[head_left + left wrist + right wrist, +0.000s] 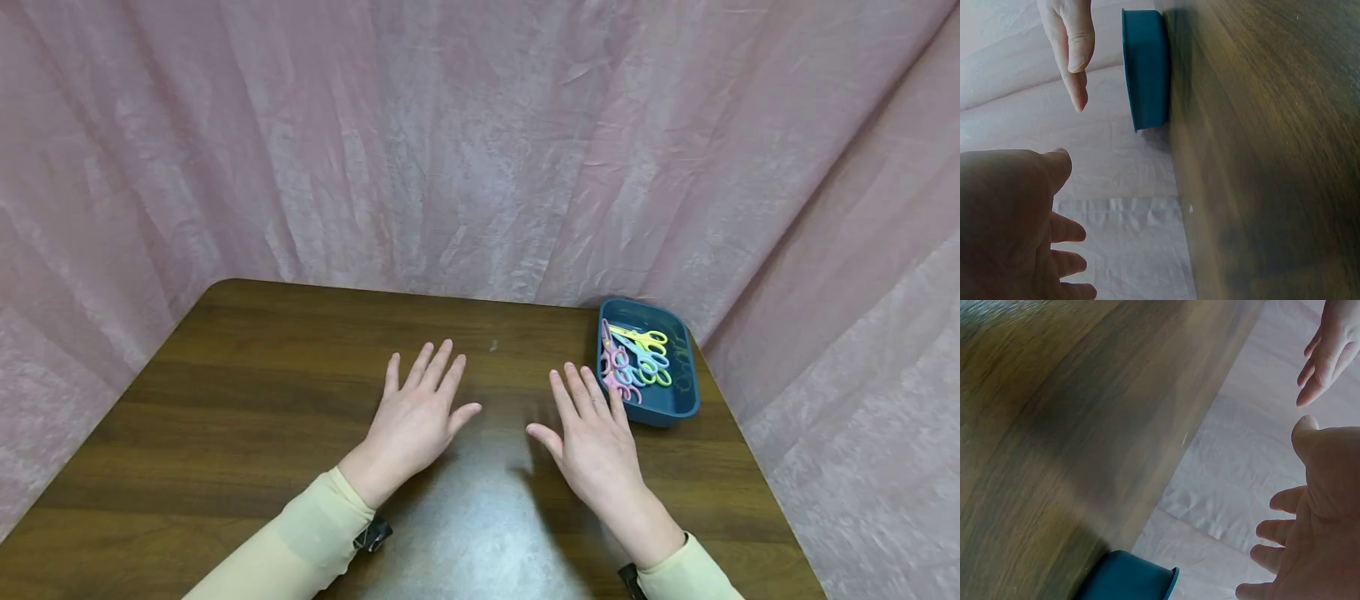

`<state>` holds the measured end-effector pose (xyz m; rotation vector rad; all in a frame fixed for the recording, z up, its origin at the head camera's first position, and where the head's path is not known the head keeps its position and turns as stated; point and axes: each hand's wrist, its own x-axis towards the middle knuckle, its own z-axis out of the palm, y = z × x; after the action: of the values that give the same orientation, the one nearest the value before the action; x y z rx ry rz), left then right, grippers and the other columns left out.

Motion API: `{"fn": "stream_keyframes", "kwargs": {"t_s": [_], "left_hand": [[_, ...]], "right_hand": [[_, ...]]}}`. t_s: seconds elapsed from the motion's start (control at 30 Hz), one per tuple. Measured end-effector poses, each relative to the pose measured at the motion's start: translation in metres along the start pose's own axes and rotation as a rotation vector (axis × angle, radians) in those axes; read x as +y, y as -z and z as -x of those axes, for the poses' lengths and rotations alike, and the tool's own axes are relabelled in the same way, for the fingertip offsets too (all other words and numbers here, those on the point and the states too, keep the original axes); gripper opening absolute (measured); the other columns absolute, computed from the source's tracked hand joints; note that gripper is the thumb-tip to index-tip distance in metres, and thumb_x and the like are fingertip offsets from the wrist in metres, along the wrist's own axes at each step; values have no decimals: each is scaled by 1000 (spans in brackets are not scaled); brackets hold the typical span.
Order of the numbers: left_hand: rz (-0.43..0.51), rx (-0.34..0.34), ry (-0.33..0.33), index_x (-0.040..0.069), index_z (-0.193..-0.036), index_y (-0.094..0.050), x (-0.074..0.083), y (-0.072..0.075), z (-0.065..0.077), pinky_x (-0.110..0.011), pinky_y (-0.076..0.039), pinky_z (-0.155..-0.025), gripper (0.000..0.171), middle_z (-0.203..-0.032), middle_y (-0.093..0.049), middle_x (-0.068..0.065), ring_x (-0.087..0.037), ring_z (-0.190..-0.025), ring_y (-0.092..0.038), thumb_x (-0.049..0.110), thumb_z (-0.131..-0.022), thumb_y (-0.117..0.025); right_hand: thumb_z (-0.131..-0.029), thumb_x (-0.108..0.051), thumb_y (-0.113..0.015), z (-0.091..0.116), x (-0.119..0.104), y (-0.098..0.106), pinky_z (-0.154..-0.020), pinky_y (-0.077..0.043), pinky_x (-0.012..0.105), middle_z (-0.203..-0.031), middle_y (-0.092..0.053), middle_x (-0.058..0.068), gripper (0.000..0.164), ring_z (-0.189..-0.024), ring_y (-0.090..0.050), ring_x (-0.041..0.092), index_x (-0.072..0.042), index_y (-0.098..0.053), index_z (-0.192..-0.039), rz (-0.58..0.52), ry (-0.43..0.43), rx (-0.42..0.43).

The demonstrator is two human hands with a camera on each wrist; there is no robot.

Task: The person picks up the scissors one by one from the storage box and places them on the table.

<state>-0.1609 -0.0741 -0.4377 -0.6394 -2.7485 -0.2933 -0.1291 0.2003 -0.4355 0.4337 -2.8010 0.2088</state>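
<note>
Both hands hover over the wooden table with fingers spread and nothing held. My left hand is left of the table's middle, its palm facing down. To the right, my right hand is nearest a dark teal bin; in the head view its fingertips overlap the bin's near left edge. Inside the bin lie several small scissors: yellow scissors, light blue scissors and pink scissors. From the left wrist view, the bin shows side-on, with the right hand apart from it.
The brown wooden table has a rounded far left corner. Pink velvet curtains hang behind it and along both sides. The bin stands near the table's far right corner. A tiny pale mark shows on the tabletop near the back.
</note>
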Motion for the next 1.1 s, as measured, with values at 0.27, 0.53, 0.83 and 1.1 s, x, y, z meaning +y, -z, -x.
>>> {"fn": "stream_keyframes", "kwargs": {"t_s": [0.27,0.53,0.83,1.1], "left_hand": [[-1,-7,-9,8,-165,-50,1,-3,-3,-77,-22,-125,76,-176,-37,-18,-41,-162,-34,60,-111,-57],[4,-16,-16,8,-165,-50,4,-4,-6,-77,-20,-125,75,-176,-36,-18,-42,-162,-34,60,-111,-56],[8,-33,-9,10,-167,-48,5,-5,-9,-77,-20,-126,75,-177,-34,-16,-41,-163,-33,61,-112,-55],[14,-56,4,11,-168,-46,6,-5,-11,-76,-19,-126,76,-178,-33,-16,-41,-164,-31,61,-112,-53]], "right_hand": [[-104,-55,-71,2,6,0,-131,-19,66,-172,-43,20,83,-163,-32,39,-6,-48,-166,8,-19,-3],[-105,-54,-70,3,14,0,-130,-20,67,-172,-42,21,81,-163,-32,41,-5,-48,-166,11,-45,-3],[-106,-51,-70,9,28,1,-130,-18,68,-174,-38,22,81,-164,-30,41,-5,-45,-167,6,-95,-26],[-108,-52,-68,11,40,2,-129,-17,71,-173,-40,22,81,-164,-29,42,-5,-44,-168,21,-120,-37]]}}
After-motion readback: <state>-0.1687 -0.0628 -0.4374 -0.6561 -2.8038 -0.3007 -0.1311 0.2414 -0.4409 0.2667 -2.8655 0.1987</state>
